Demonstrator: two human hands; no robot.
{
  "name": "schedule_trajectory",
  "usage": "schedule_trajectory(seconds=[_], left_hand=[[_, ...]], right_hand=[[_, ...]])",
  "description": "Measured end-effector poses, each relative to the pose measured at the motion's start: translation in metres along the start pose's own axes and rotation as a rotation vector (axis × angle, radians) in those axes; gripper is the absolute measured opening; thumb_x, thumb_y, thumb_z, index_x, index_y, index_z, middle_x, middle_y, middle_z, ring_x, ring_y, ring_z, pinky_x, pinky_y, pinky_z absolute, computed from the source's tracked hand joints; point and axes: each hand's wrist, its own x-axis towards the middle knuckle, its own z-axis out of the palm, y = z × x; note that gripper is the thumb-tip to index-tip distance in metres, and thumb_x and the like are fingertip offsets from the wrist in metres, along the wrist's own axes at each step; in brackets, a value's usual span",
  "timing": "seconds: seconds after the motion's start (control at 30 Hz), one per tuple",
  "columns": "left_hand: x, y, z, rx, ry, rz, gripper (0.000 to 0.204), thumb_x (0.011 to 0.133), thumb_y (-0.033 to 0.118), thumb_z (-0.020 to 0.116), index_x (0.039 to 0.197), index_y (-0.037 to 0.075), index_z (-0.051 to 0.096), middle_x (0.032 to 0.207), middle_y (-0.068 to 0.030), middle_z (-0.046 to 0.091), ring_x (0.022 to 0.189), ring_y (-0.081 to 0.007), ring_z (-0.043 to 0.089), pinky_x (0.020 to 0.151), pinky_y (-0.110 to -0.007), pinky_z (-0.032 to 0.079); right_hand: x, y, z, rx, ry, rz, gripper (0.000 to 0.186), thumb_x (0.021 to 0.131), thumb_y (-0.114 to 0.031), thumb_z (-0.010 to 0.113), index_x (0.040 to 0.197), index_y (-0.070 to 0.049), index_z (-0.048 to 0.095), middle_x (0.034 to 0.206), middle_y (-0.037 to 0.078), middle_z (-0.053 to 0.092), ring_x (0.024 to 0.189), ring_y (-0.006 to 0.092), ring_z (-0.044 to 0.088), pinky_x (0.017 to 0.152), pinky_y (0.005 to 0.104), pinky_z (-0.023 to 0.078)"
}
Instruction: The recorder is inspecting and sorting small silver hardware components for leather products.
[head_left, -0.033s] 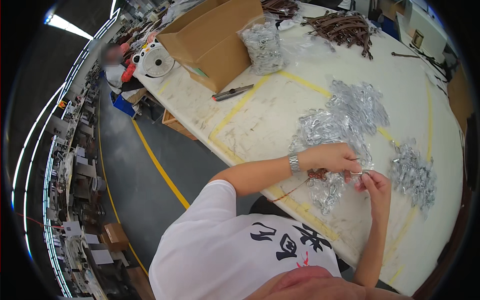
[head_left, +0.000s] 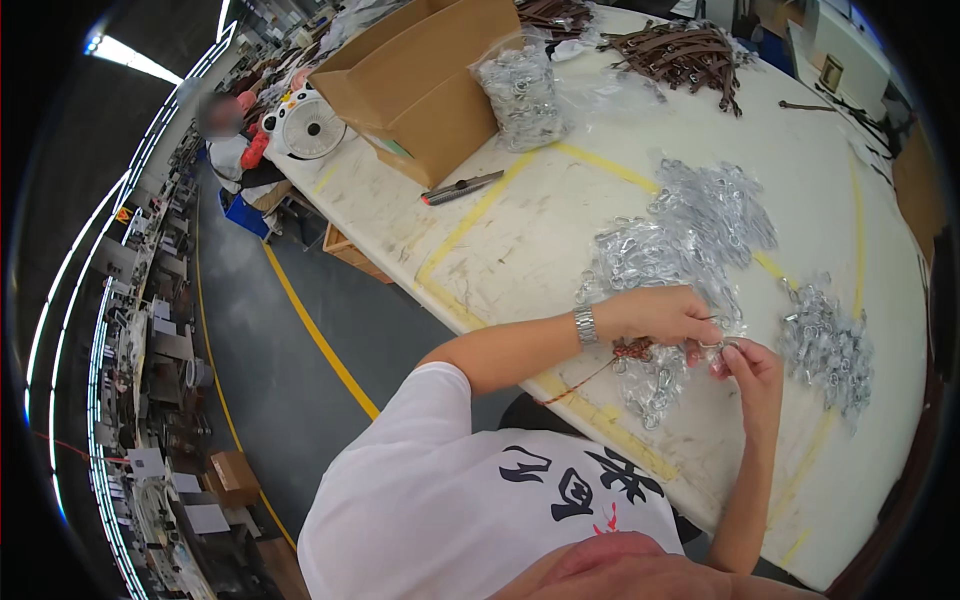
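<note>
My left hand [head_left: 672, 314], with a metal-banded watch [head_left: 585, 324] on its wrist, pinches at a small silver metal piece [head_left: 727, 343]. My right hand [head_left: 752, 368] closes thumb and fingers on the same piece from the other side. Its exact kind is too small to make out. A thin dark tip shows by the left fingertips. Under and beside the hands lie silver metal hooks in clear plastic [head_left: 655, 385]. A red-brown patterned cord [head_left: 632, 349] lies below my left wrist. Beyond the hands spreads a larger heap of bagged hooks [head_left: 690, 225].
Another heap of hooks [head_left: 826, 350] lies right of my right hand. Farther off on the white table [head_left: 560, 240] are a utility knife [head_left: 462, 187], a cardboard box [head_left: 425, 95], a filled clear bag [head_left: 520, 95], brown straps [head_left: 680, 58] and a fan [head_left: 310, 127]. A person [head_left: 228, 150] is at far left.
</note>
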Motion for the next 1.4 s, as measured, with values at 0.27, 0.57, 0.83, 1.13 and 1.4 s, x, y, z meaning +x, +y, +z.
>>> schedule_trajectory(seconds=[0.27, 0.57, 0.83, 1.13, 1.4], left_hand=[[0.005, -0.009, 0.014, -0.207, 0.051, 0.039, 0.014, 0.096, 0.014, 0.077, 0.095, 0.002, 0.070, 0.075, 0.0035, 0.063, 0.063, -0.0018, 0.056, 0.052, -0.020, 0.038], [0.003, 0.011, 0.015, 0.139, 0.389, 0.138, 0.014, 0.095, 0.011, 0.075, 0.087, 0.001, 0.070, 0.073, 0.0006, 0.066, 0.062, -0.0047, 0.060, 0.057, -0.023, 0.046], [0.012, -0.024, 0.029, 0.322, 0.428, 0.488, 0.025, 0.096, 0.018, 0.073, 0.082, -0.001, 0.063, 0.067, -0.0058, 0.064, 0.059, -0.0094, 0.055, 0.056, -0.030, 0.045], [0.006, -0.017, 0.022, 0.315, 0.349, 0.641, 0.027, 0.095, 0.024, 0.075, 0.083, -0.001, 0.072, 0.071, -0.0082, 0.074, 0.063, -0.0126, 0.069, 0.063, -0.029, 0.051], [0.018, -0.028, 0.020, 0.073, 0.233, 0.530, 0.021, 0.087, 0.018, 0.080, 0.082, -0.001, 0.073, 0.071, -0.0080, 0.073, 0.065, -0.0147, 0.070, 0.062, -0.031, 0.053]], right_hand=[[-0.005, -0.001, 0.002, 0.047, 0.106, -0.045, 0.021, 0.098, -0.008, 0.071, 0.114, 0.005, 0.074, 0.086, 0.005, 0.073, 0.075, 0.0103, 0.066, 0.072, 0.0262, 0.055], [0.011, 0.002, 0.005, 0.206, 0.154, -0.027, 0.017, 0.100, -0.016, 0.073, 0.096, 0.000, 0.073, 0.081, 0.001, 0.069, 0.071, 0.0077, 0.062, 0.067, 0.0232, 0.050], [0.001, 0.006, 0.008, -0.027, 0.220, -0.045, 0.019, 0.105, -0.017, 0.064, 0.103, 0.001, 0.070, 0.080, -0.001, 0.064, 0.071, 0.0062, 0.057, 0.067, 0.0233, 0.047], [0.006, 0.021, 0.001, 0.029, 0.289, -0.101, 0.021, 0.105, -0.016, 0.065, 0.116, 0.001, 0.073, 0.090, -0.002, 0.064, 0.073, 0.0051, 0.048, 0.066, 0.0219, 0.040], [0.008, 0.027, -0.011, -0.148, 0.299, -0.124, 0.021, 0.104, -0.014, 0.067, 0.121, 0.000, 0.070, 0.092, -0.003, 0.062, 0.075, 0.0051, 0.047, 0.069, 0.0214, 0.039]])
